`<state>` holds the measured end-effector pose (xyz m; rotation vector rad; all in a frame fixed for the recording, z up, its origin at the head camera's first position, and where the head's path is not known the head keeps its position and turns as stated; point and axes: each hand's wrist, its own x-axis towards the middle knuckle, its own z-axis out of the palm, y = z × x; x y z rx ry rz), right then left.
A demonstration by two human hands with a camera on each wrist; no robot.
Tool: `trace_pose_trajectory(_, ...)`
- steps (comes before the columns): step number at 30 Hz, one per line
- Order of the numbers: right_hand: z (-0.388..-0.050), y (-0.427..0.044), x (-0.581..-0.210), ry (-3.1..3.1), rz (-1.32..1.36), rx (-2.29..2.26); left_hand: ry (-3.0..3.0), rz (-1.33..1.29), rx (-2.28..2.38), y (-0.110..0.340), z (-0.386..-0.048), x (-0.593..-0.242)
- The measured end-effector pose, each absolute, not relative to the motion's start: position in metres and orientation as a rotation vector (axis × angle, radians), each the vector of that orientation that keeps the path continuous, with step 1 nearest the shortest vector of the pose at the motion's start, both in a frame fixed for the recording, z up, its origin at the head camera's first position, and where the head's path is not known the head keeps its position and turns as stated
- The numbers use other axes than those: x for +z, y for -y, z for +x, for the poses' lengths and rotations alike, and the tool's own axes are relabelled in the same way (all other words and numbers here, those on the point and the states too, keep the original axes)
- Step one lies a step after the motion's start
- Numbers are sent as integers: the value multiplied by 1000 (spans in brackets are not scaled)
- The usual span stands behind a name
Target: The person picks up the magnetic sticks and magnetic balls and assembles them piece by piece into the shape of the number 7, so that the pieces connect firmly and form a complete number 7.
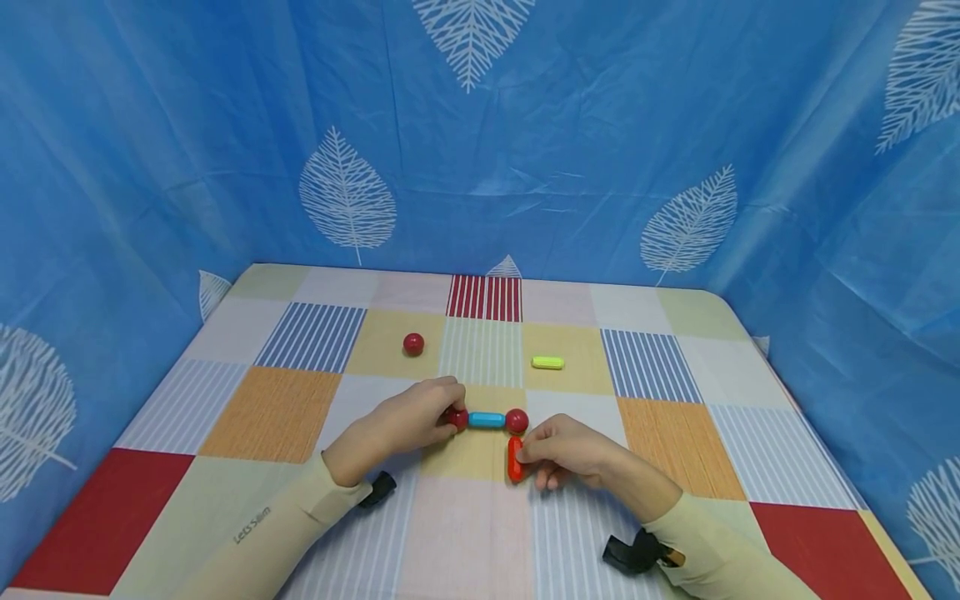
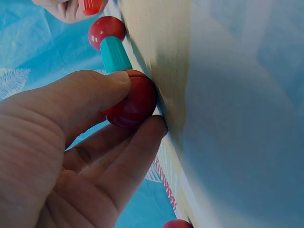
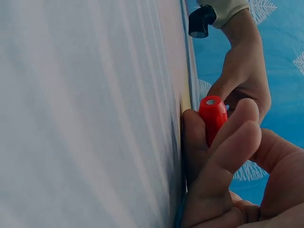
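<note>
The L hand (image 1: 416,414) is pinching the first red ball (image 2: 137,102) betw. thumb & fingers, so its grip is standing about as wide as this ball. The blue rod (image 1: 487,420) is touching the first ball at one end, and at its other end it is touching the second red ball (image 1: 517,421), so these three pcs. are forming a straight row, lying across the middle of the surface (image 1: 472,533). The R hand (image 1: 570,450) is holding the red rod (image 1: 514,461) w/ thumb & fingers, so this grip is being narrow, approx. the rod's thickness. The red rod is pointing toward the second ball, on the person's side of it, just beside; if the two are touching, I cannot tell. In the R wrist view, the rod's end is showing a small, silvery round spot. Farther from the person, the third red ball (image 1: 413,344) is lying toward the L, and the yellow-green rod (image 1: 547,363) is lying toward the R, both apart from the row. Behind the surface, a blue curtain (image 1: 570,108) w/ white leaf pics. is hanging. Beige sleeves (image 1: 270,525) are covering both forearms.
</note>
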<state>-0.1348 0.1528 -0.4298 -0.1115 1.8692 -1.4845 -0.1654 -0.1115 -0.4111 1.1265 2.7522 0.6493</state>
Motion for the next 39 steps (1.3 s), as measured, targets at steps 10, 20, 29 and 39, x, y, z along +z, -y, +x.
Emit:
trace_pose_trajectory(10, -136, -146, -430, -1790, -14, -1534, -2761, 1117, 631, 111, -168, -412)
trace_pose_trajectory(20, -137, -145, -434, -1731, 35, -1620, -2763, 1111, 617, 111, -168, -414)
trace_pose_trajectory(29, -135, -144, -435, -1698, 35, -1643, -2753, 1113, 626, 111, -167, -414)
trace_pose_trajectory(39, -134, -141, -434, -1668, 63, -1689, -2758, 1101, 629, 111, -166, -414)
